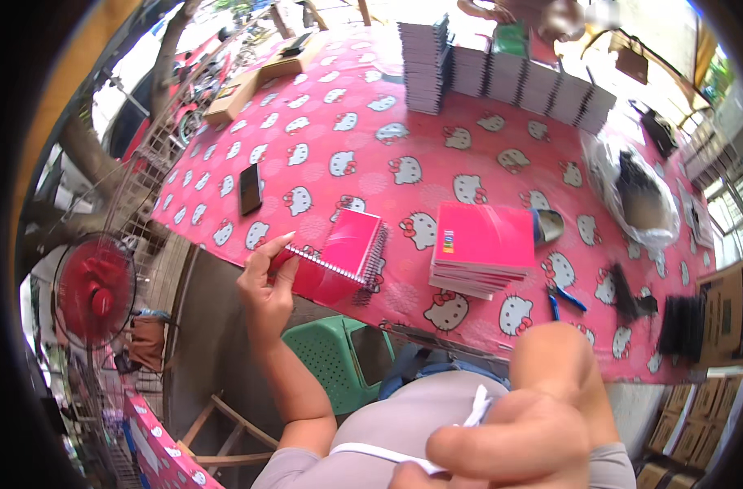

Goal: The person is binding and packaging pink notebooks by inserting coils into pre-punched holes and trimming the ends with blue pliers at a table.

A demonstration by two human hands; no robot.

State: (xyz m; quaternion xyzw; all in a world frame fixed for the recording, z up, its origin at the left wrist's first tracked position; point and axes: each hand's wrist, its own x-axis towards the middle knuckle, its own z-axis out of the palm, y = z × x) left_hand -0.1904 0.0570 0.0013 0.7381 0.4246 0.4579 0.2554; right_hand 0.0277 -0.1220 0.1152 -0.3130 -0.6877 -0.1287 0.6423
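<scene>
Head view: the left hand (pixel 269 281) has its grip pinched on a glossy red wire-bound notebook (pixel 318 283) at the near edge of the pink patterned bench (pixel 436 175); with only fingertips at one end, the notebook could twist loose and drop toward the green plastic stool (pixel 322 350); its coil could snag the pink-covered spiral notebooks (pixel 355 236) beside it; the blurred right hand (pixel 518 440) hangs near the camera, its grip impossible to tell.

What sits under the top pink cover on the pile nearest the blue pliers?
Stacked layers with white edges show under the top pink cover along the near side of the pile. Their inner faces and the tablecloth directly beneath are covered.
</scene>
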